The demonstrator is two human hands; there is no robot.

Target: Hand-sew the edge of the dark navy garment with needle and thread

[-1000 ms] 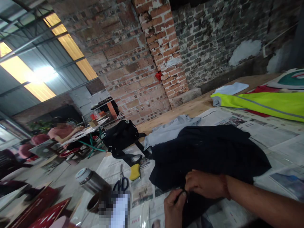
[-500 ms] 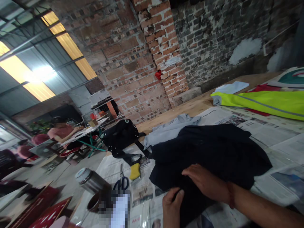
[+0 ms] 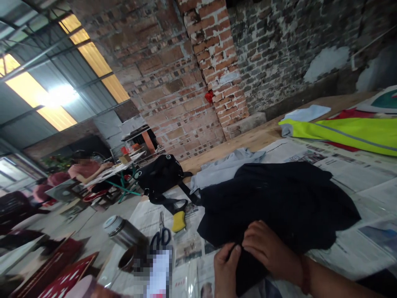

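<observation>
On the table [image 3: 263, 134] lies dark cloth [image 3: 279, 198], a bag [image 3: 159, 176] to its far left, the right hand [image 3: 267, 246] curled on the cloth's near part, grip unclear, the left hand [image 3: 226, 265] pinching its near left edge, and scissors [image 3: 161, 227] to the left.

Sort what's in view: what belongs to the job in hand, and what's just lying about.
In the job:
dark cloth
left hand and right hand, both at the cloth

Apparently just lying about, untouched:
scissors
yellow object
black bag
metal flask
grey cloth
bright yellow-green cloth
</observation>
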